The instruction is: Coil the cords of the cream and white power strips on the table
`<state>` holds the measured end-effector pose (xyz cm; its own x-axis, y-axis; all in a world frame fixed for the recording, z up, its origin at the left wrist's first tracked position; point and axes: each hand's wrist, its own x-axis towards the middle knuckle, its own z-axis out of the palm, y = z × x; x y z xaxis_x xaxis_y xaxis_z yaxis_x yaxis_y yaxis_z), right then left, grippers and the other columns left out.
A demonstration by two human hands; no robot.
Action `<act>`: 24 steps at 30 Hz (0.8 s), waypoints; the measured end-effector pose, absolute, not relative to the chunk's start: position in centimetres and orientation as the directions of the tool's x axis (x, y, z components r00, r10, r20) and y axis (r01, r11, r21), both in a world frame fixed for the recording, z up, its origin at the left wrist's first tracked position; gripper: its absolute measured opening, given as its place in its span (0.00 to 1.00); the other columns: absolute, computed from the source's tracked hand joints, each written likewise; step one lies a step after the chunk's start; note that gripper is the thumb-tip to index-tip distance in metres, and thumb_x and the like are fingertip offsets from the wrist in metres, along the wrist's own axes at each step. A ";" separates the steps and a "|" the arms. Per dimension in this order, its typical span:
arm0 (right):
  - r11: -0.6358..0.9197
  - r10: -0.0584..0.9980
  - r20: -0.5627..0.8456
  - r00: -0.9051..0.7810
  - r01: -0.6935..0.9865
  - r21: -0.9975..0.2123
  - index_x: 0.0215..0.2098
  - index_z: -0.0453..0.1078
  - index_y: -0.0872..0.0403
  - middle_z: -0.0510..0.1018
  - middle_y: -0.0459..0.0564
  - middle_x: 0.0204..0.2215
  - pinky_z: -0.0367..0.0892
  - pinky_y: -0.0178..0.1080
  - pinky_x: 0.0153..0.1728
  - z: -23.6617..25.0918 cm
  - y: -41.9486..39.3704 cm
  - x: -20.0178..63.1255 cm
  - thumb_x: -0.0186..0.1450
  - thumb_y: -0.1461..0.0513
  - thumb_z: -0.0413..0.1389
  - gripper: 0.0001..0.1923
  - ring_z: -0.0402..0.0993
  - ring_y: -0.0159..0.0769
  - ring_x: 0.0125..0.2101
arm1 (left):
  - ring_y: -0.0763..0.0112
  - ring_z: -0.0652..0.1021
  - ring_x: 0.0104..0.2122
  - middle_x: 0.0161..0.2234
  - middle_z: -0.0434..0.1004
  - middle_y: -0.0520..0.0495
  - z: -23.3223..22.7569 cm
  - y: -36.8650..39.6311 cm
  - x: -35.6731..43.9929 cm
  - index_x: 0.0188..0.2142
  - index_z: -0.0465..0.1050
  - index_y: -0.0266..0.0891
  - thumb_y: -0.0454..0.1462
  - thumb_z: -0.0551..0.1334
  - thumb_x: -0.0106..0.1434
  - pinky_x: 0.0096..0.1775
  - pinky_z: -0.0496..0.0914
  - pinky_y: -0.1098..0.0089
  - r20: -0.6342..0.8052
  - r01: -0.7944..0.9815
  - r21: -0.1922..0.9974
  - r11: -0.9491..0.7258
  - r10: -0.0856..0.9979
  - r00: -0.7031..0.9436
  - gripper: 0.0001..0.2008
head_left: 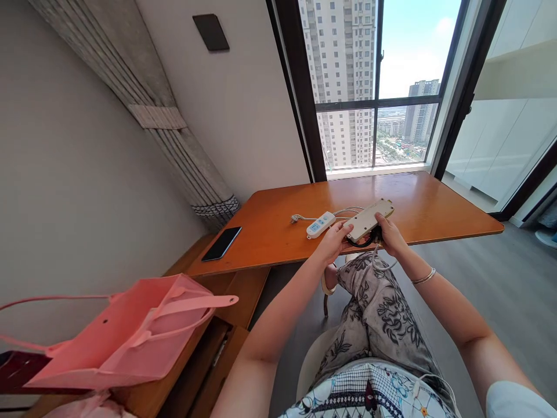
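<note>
- A pink tote bag (126, 334), soft and matte with long flat handles, slumps at the lower left on a wooden ledge.
- A gathered grey curtain (174, 125), ribbed in narrow folds and banded by a pale tie, runs diagonally down the plain wall to the table's far left corner.
- A black smartphone (221, 243), thin and glossy, lies flat near the left edge of the wooden table (435, 209), well apart from the hands.
- The table is smooth orange-brown wood with a straight near edge and rounded corners; its top is bare to the left of the strips and to the right, and open grey floor spreads beyond its right end.
- A small white power strip (321, 224) with blue sockets, oblong and rounded, lies flat just beyond the left hand (333, 241); its pale cable curls off to a plug on the left.
- The left hand grips the near end of a cream power strip (369, 220), a long hard plastic bar held tilted just above the table's near edge.
- The right hand (390, 235), a silver bangle at its wrist, closes around the strip's underside by a black cable (368, 240); a white cord drops to the patterned lap.
</note>
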<state>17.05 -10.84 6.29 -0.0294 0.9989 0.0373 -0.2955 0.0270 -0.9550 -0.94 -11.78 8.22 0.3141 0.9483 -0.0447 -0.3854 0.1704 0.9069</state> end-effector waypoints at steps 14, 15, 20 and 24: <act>-0.045 0.999 -0.036 -0.033 -0.312 -0.949 0.42 0.68 0.53 0.81 0.51 0.33 0.76 0.38 0.27 6.5 -6.4 19.0 0.62 0.52 0.64 0.17 0.79 0.37 0.29 | 0.68 0.79 0.35 0.43 0.80 0.43 6.7 -6.7 1.3 0.48 0.72 0.38 0.42 0.69 0.58 0.34 0.75 0.71 0.022 -0.305 0.952 0.035 0.983 0.183 0.20; -0.040 0.999 -0.041 -0.003 -0.315 -0.948 0.41 0.68 0.53 0.81 0.51 0.32 0.75 0.37 0.25 6.5 -5.6 19.1 0.62 0.52 0.64 0.17 0.78 0.36 0.28 | 0.68 0.80 0.36 0.46 0.79 0.43 6.4 -6.1 1.3 0.50 0.70 0.39 0.44 0.68 0.60 0.36 0.75 0.70 0.028 -0.295 0.955 0.029 0.982 0.188 0.21; 0.051 0.965 -0.038 0.261 -0.327 -0.944 0.41 0.66 0.52 0.78 0.46 0.30 0.75 0.33 0.25 6.8 -0.3 22.0 0.61 0.54 0.65 0.17 0.76 0.32 0.28 | 0.63 0.80 0.45 0.53 0.75 0.39 4.1 -3.1 0.1 0.50 0.69 0.39 0.42 0.57 0.68 0.46 0.75 0.62 0.150 0.084 0.984 -0.156 0.986 0.068 0.14; 0.147 0.867 -0.014 0.499 -0.281 -0.948 0.44 0.66 0.51 0.78 0.46 0.34 0.78 0.36 0.29 6.3 4.7 26.0 0.60 0.53 0.66 0.20 0.74 0.29 0.27 | 0.58 0.77 0.50 0.46 0.79 0.38 1.5 -2.2 -1.7 0.43 0.73 0.36 0.37 0.58 0.65 0.55 0.70 0.56 0.398 0.521 0.741 -0.424 0.902 0.167 0.09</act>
<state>26.04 4.68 6.30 0.4986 0.8667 -0.0137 -0.2813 0.1468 -0.9483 -1.72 -2.16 1.54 0.1674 0.9020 0.3980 0.5206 -0.4237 0.7413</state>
